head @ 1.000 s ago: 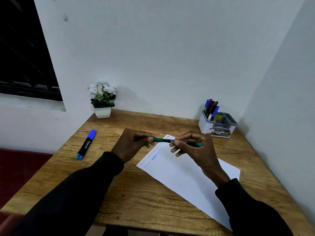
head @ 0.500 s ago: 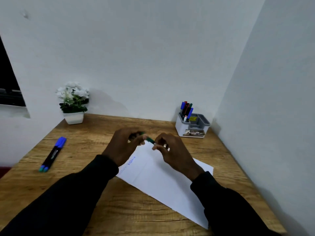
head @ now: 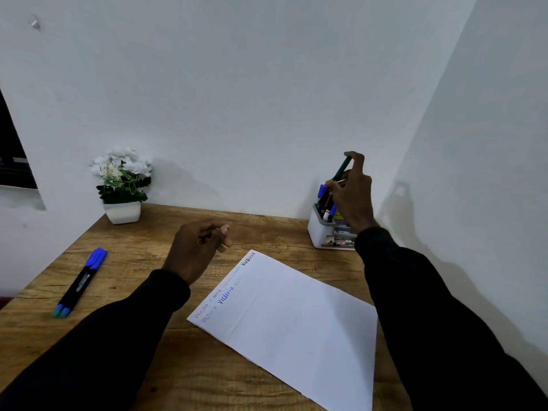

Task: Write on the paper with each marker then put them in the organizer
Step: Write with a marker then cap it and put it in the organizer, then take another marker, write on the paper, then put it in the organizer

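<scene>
My right hand pinches a green marker and holds it tilted, lower end down among the markers standing in the white and grey organizer at the back right of the desk. My left hand hovers over the desk left of the paper, fingers loosely curled and holding nothing. The white paper lies in the middle with several written words along its left edge. Two blue-capped markers lie side by side at the desk's left.
A small white pot of white flowers stands at the back left against the wall. White walls close the desk at the back and the right. A dark window is at the far left.
Both hands held the green marker over the paper before. Now my right hand has carried it alone up and right to the organizer, and my left hand has let go.
</scene>
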